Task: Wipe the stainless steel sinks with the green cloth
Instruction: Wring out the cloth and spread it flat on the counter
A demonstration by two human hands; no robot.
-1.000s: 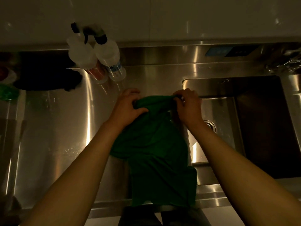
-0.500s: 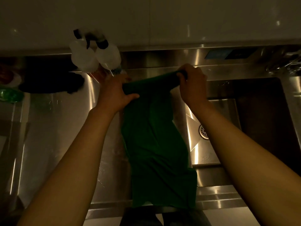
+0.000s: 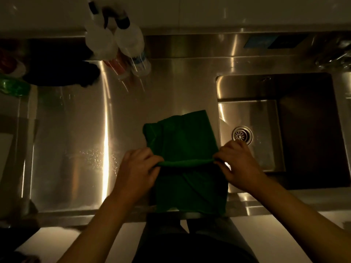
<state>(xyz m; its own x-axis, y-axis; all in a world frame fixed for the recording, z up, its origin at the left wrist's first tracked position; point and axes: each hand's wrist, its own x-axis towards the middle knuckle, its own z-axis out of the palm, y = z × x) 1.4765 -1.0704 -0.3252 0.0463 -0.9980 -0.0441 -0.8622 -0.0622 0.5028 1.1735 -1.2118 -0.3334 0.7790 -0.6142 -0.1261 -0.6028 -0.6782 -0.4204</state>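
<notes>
Left hand (image 3: 138,168) and right hand (image 3: 239,166) have drawn the cloth (image 3: 182,141) nearer. One dark-green cloth, folded double, fingers (image 3: 152,157) of both pinching its fold. Two bottles (image 3: 129,38) behind.

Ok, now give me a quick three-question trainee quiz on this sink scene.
1. True or false: the left hand and the right hand both pinch a fold of the dark green cloth.
2. The stainless steel sink basin with the round metal drain lies on which side of the cloth? A left, B right.
3. How many white plastic spray bottles stand near the back wall?
Key: 1 true; 2 B; 3 two.
</notes>
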